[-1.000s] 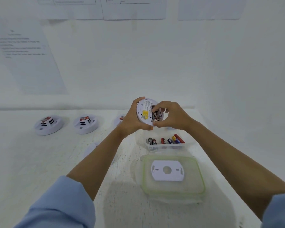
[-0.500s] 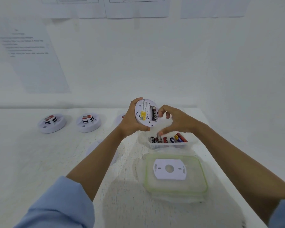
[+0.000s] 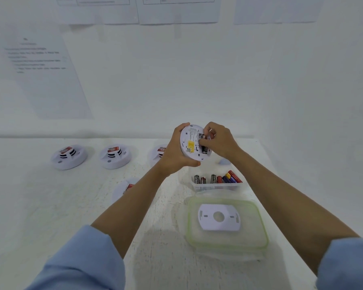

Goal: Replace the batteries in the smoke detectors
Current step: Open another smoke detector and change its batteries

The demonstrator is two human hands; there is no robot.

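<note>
My left hand [image 3: 173, 152] grips a white round smoke detector [image 3: 189, 143] above the table, with its back and yellow label facing me. My right hand [image 3: 220, 141] is at the open battery compartment, fingertips curled round the top of a dark battery [image 3: 205, 150] seated there. Just below stands a clear tub [image 3: 216, 187] holding several loose batteries [image 3: 218, 178] in black, red and blue. The detector's white mounting plate [image 3: 218, 217] lies on the tub's green-rimmed lid [image 3: 259, 231].
Two smoke detectors [image 3: 69, 156] [image 3: 115, 156] sit at the back left of the white table. A third detector [image 3: 158, 151] and a fourth [image 3: 127, 188] are partly hidden by my left arm. Paper sheets hang on the wall behind.
My right hand went down from the detector to the battery tub, where one more battery now lies, then came back up to the compartment. My left hand kept the detector raised.
</note>
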